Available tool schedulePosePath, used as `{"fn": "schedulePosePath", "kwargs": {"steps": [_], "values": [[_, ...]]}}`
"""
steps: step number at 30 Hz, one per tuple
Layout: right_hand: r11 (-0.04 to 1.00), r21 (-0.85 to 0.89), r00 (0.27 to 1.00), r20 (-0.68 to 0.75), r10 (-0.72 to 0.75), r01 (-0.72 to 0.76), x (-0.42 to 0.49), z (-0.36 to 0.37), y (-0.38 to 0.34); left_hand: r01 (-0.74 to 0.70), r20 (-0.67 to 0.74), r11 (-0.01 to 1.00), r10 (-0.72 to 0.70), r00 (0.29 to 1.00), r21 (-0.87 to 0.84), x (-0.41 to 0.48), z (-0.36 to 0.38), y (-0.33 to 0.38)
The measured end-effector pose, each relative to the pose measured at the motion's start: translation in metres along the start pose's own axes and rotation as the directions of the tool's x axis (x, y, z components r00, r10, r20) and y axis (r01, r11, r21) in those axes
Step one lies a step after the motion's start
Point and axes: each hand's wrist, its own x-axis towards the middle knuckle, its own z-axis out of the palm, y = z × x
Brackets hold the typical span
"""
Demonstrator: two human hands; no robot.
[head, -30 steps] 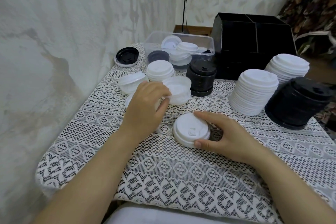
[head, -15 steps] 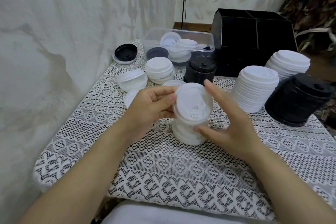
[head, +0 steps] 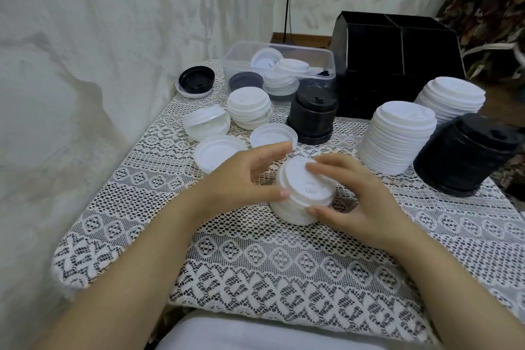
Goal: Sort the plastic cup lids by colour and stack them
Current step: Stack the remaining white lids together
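Observation:
A short stack of white lids (head: 301,202) stands in the middle of the lace tablecloth (head: 255,264), its top lid slightly askew. My right hand (head: 358,199) grips this stack, fingers lying on the top lid and thumb against its lower side. My left hand (head: 244,179) is at the stack's left, thumb touching the top lid's rim, fingers stretched out above it. Sorted stacks stand to the right: two tall white stacks (head: 397,139) (head: 451,96) and a leaning black stack (head: 466,156). A smaller black stack (head: 312,113) and a small white stack (head: 250,106) stand behind.
Loose white lids (head: 220,155) (head: 272,135) (head: 206,122) lie just beyond my left hand. A black lid (head: 196,81) rests in a white one at the back left. A clear tub (head: 235,57) holds mixed lids. A black organiser box (head: 397,45) stands behind. A wall runs along the left.
My left hand picked up a white lid and brought it over the centre stack. The lid now sits on that stack, with both hands lowered around it.

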Motion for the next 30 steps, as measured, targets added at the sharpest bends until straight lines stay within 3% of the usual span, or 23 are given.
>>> {"fn": "schedulePosePath", "kwargs": {"steps": [4, 12, 22, 24, 26, 28, 30], "values": [[0.999, -0.025, 0.996, 0.075, 0.042, -0.04, 0.001, 0.003, -0.002, 0.032, 0.059, 0.994, -0.039, 0.998, 0.1, 0.001, 0.0, -0.001], [0.996, -0.069, 0.99, 0.128, 0.056, -0.048, 0.001, 0.005, -0.004, 0.032, 0.045, 0.96, -0.047, 0.998, 0.277, 0.003, -0.001, -0.002], [0.988, -0.122, 0.973, 0.199, 0.114, -0.091, 0.001, 0.001, -0.011, 0.006, 0.046, 0.954, -0.021, 0.999, 0.299, 0.003, -0.001, -0.006], [0.986, -0.142, 0.97, 0.214, 0.118, -0.089, 0.0, 0.001, -0.011, -0.037, -0.027, 0.98, 0.043, 0.999, 0.198, 0.003, 0.001, -0.005], [0.983, -0.157, 0.967, 0.223, 0.124, -0.09, 0.0, 0.0, -0.012, -0.122, -0.22, 0.984, 0.148, 0.964, 0.127, 0.004, 0.005, -0.004], [0.983, -0.158, 0.966, 0.223, 0.127, -0.093, 0.0, 0.0, -0.012, -0.21, -0.388, 0.933, 0.317, 0.865, 0.293, 0.006, 0.007, -0.007], [0.984, -0.15, 0.969, 0.214, 0.127, -0.096, 0.001, 0.001, -0.012, -0.232, -0.359, 0.808, 0.472, 0.805, 0.541, 0.013, 0.008, -0.011]]}}
